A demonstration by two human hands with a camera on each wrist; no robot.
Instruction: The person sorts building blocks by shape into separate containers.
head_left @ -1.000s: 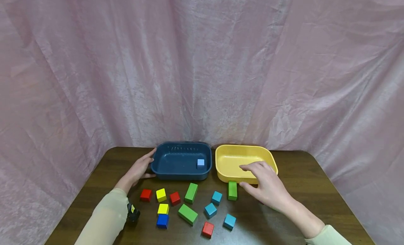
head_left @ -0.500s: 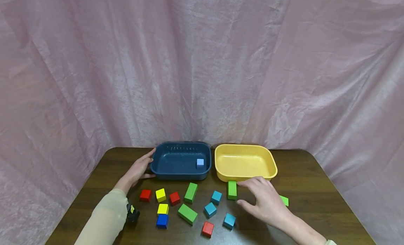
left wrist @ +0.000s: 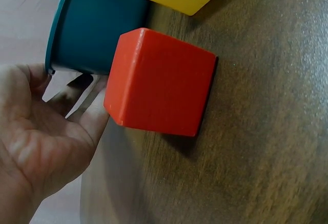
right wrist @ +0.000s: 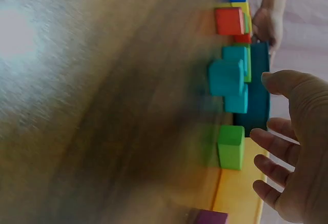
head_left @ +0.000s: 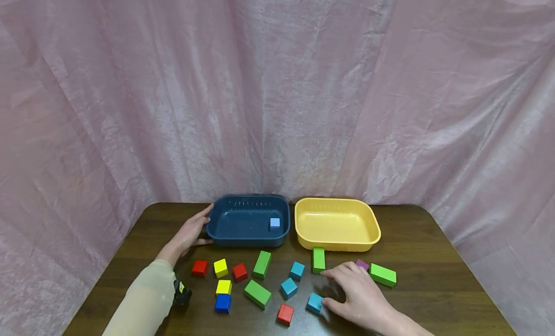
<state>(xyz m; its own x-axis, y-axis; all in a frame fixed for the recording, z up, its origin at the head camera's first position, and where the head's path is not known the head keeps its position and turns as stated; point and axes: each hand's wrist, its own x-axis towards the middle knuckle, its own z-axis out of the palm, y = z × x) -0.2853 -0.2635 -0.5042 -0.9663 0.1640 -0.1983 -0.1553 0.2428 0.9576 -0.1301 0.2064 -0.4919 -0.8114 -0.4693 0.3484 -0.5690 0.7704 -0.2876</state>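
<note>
Lying just beside the right grip's [head_left: 357,295] thumb is a light-blue cube [head_left: 314,303]; whether they touch I cannot tell. The right grip is wide and sits lower in the head view than a second ago, when it overlapped the yellow tray [head_left: 338,244]. This uncovers a purple block [head_left: 363,264] beyond it and a green block [head_left: 383,275] to its right. The left grip [head_left: 186,234] stays spread against the dark-blue tray [head_left: 249,241].
</note>
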